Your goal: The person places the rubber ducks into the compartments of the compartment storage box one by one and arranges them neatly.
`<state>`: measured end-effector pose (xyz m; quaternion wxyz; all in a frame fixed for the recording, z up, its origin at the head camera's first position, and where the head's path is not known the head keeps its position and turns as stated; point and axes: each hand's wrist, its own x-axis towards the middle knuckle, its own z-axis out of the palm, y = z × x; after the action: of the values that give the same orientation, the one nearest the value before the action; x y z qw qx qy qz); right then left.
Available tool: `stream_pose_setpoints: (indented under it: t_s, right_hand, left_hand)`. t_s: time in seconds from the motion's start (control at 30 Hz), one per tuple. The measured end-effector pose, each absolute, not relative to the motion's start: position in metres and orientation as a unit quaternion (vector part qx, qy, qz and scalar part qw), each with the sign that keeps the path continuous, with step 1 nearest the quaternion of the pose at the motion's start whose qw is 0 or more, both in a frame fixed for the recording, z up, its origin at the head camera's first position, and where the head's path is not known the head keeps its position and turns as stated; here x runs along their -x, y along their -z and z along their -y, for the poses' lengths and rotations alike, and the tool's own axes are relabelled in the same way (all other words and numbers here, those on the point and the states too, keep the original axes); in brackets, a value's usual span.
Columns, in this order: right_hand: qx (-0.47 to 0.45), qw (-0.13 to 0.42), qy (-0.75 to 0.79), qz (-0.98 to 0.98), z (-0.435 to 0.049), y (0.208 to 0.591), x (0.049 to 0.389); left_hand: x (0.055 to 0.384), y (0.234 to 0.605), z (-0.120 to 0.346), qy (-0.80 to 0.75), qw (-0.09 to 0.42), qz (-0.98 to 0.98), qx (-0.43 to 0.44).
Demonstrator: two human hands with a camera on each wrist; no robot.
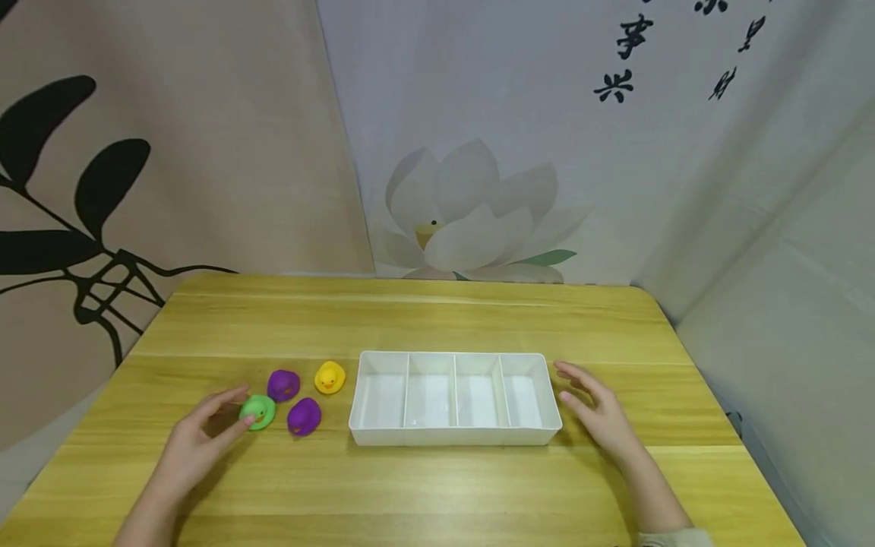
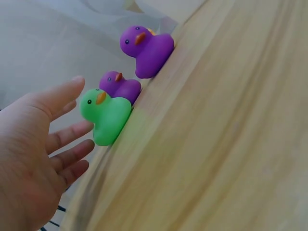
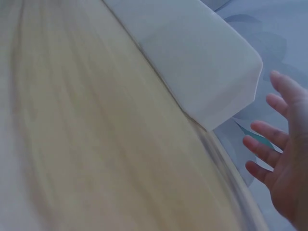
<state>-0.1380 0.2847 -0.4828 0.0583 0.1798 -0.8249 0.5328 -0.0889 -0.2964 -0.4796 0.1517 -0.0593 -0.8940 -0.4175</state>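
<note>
On the left side of the table, my left hand [image 1: 194, 444] is spread around a green rubber duck [image 1: 257, 411], thumb on the near side and fingers beyond it. In the left wrist view the fingers are relaxed and not closed on the green duck [image 2: 111, 118]; whether a fingertip touches it I cannot tell. Right beside it are two purple rubber ducks, one farther back [image 1: 283, 385] and one nearer [image 1: 304, 416]. A yellow rubber duck [image 1: 330, 377] sits behind them. My right hand [image 1: 604, 422] is held, loosely bent and holding nothing, by the right end of a white divided tray [image 1: 451, 437].
The tray has several compartments in a row, with nothing visible in them. It stands mid-table, right of the ducks. A wooden table [image 1: 437, 501] lies under everything. Behind it hangs a printed curtain [image 1: 478, 99] along the table's back edge.
</note>
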Motion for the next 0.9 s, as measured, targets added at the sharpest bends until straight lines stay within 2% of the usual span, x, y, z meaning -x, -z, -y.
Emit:
stream_pose_setpoints:
  t_s: [0.53, 0.9]
  right_hand:
    - [-0.203, 0.035, -0.574, 0.792, -0.282, 0.491, 0.139]
    - [-0.210, -0.013, -0.627, 0.750, -0.282, 0.494, 0.140]
  left_hand:
    - [0.092, 0.490, 0.294, 0.434, 0.166, 0.884, 0.043]
    - [0.090, 0.487, 0.292, 0.432, 0.166, 0.886, 0.030]
